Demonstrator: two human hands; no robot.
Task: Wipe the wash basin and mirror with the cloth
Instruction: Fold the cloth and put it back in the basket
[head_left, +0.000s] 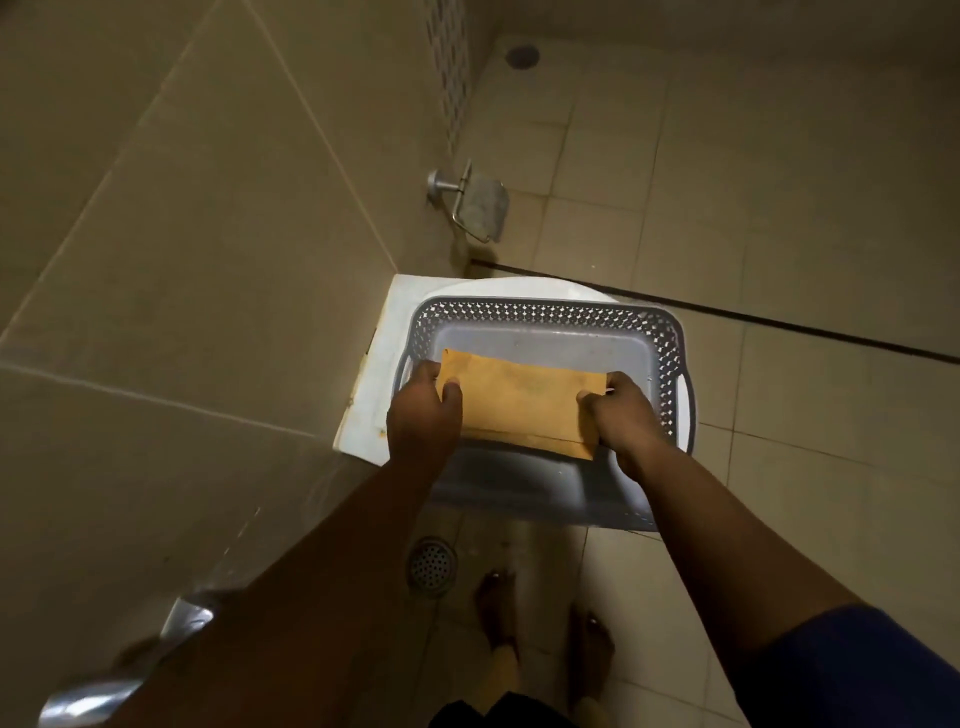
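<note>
A folded orange-yellow cloth (519, 397) is spread flat over a grey plastic basket (670, 353). My left hand (423, 410) pinches the cloth's left edge, thumb on top. At the cloth's right edge my right hand (621, 415) grips it with curled fingers. The basket rests on a white fixture (374, 384) against the tiled wall; whether this is the wash basin I cannot tell. No mirror is in view.
The tiled wall (182, 260) fills the left side. A metal paper holder (480, 205) sticks out from it above the basket. A round floor drain (431, 566) and my bare feet (540, 623) are below. A chrome fitting (130, 670) sits at bottom left.
</note>
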